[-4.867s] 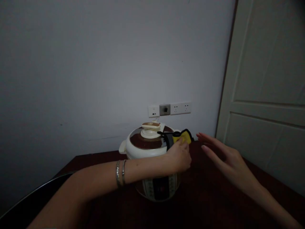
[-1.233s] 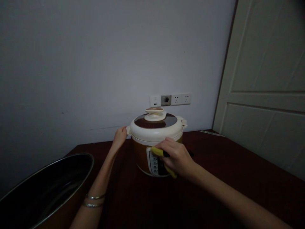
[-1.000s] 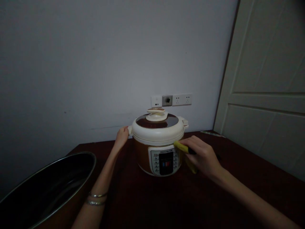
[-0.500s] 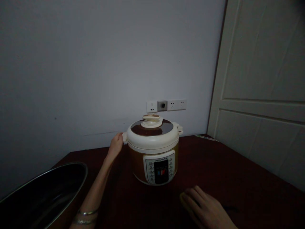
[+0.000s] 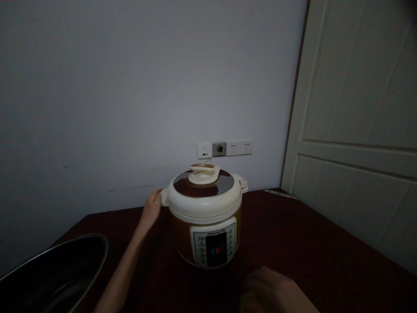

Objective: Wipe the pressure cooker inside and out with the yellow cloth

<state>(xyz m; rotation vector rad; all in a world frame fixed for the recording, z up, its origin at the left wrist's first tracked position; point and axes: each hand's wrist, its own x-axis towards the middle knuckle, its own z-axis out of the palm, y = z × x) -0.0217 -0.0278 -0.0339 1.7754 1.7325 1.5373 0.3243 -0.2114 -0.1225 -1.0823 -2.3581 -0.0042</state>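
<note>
A white and golden-brown electric pressure cooker [image 5: 202, 208] stands upright on the dark red table, lid on and control panel facing me. My left hand [image 5: 152, 208] is closed on its left side handle [image 5: 164, 197]; the far fingers are hidden. Low in the view, in front of the cooker and to its right, my right hand [image 5: 273, 287] is smeared by motion and apart from the cooker. Under its fingers shows a soft-looking yellowish thing [image 5: 254, 302], too dark and blurred to tell a cloth from a sponge.
A large dark bowl-like vessel [image 5: 48, 278] with a shiny rim stands at the lower left. Wall sockets [image 5: 239, 148] sit behind the cooker. A pale flat strip [image 5: 280, 194] lies at the table's back edge, near a white panelled door [image 5: 355, 121].
The view has tilted up slightly, so the cooker and both hands appear lower. My right hand is more blurred now and farther down; my left hand stays at the handle.
</note>
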